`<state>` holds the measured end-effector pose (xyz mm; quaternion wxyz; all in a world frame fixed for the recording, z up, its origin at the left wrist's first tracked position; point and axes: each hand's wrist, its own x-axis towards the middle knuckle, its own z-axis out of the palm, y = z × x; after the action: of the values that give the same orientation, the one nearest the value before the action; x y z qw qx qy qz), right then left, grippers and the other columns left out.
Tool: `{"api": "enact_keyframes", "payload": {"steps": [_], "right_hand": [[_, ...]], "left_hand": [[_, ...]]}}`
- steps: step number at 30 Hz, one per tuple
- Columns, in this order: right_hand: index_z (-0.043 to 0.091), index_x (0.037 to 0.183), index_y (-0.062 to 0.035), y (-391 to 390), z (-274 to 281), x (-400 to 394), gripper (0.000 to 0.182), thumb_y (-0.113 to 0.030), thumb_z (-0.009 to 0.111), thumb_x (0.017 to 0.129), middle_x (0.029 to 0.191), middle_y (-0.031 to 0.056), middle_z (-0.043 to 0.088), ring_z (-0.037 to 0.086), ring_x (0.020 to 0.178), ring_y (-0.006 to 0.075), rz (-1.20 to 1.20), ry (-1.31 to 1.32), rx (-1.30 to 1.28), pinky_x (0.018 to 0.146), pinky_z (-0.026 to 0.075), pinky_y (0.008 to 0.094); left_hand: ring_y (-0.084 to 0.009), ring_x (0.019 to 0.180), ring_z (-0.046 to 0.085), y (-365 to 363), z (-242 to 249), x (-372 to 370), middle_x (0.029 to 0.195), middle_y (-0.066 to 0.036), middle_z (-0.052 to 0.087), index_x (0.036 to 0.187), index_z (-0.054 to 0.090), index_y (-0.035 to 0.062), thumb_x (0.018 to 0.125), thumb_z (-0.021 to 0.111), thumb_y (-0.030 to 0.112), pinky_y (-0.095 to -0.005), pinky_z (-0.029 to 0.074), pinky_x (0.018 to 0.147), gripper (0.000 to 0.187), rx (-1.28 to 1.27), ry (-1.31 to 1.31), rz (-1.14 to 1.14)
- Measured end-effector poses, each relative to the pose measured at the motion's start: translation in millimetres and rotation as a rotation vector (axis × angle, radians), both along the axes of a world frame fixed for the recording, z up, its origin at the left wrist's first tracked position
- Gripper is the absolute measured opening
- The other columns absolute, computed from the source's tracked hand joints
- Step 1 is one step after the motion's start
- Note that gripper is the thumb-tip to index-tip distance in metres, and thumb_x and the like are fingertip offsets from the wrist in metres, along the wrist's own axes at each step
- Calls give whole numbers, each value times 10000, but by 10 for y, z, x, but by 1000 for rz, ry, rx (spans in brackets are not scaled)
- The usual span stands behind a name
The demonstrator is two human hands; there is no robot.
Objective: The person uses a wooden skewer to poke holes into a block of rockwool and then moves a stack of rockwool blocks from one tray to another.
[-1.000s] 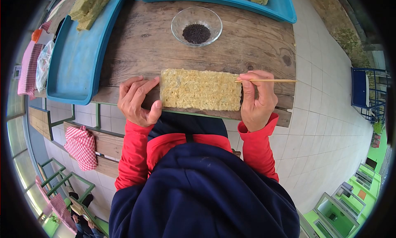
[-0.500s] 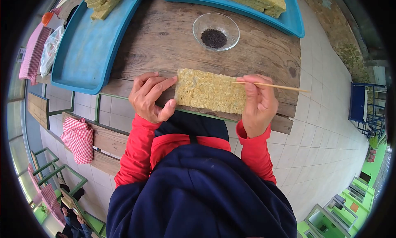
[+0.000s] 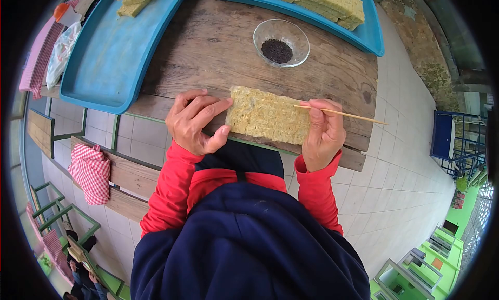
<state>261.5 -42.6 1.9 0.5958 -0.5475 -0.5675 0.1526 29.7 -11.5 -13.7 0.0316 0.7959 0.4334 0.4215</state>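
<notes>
A yellowish fibrous slab (image 3: 267,115) lies at the front edge of the wooden table (image 3: 218,50). My left hand (image 3: 195,124) touches the slab's left end with its fingertips, fingers apart. Between the thumb and fingers of my right hand (image 3: 325,131) is a thin wooden stick (image 3: 353,115), its left tip over the right part of the slab. Behind the slab stands a clear glass bowl (image 3: 300,42) with small dark grains (image 3: 277,51) in it.
A blue tray (image 3: 106,56) at the left and another blue tray (image 3: 371,35) at the back hold stacked slabs. A checkered cloth (image 3: 89,174) lies on a bench (image 3: 138,178) at the left. Part of another person (image 3: 86,279) shows at the lower left.
The view has shifted slightly, so the bowl and slab appear a little further right. Both hands keep nearly the same place at the slab, and the stick is still held over it.
</notes>
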Motion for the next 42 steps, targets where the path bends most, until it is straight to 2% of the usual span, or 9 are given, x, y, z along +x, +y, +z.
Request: {"api": "enact_keyframes", "payload": {"steps": [12,20,33,42], "right_hand": [[630,973,-39,-1,6,7,49,-51,593,943,898,80,636,629,786,181,-11,-25,29,717,490,271],[682,946,-58,9,37,12,76,-25,624,909,869,73,616,585,776,181,-8,-152,49,659,462,276],[688,936,-60,19,24,7,67,-40,630,909,855,79,613,585,774,191,-13,-83,42,650,459,275],[686,930,-65,9,51,-5,54,-51,641,903,845,73,617,585,775,195,-13,-205,35,649,461,283]], "left_hand": [[-295,877,604,-7,-7,14,839,-57,690,943,748,91,777,603,438,-376,500,808,411,14,12,9],[-293,873,605,-6,5,18,826,-58,693,933,749,90,770,607,433,-375,502,808,406,13,13,8],[-290,862,606,9,6,20,834,-58,692,935,748,87,773,608,432,-371,499,815,406,15,10,8],[-289,865,607,-2,9,15,834,-58,692,940,747,88,777,604,437,-372,498,819,411,14,22,4]]}}
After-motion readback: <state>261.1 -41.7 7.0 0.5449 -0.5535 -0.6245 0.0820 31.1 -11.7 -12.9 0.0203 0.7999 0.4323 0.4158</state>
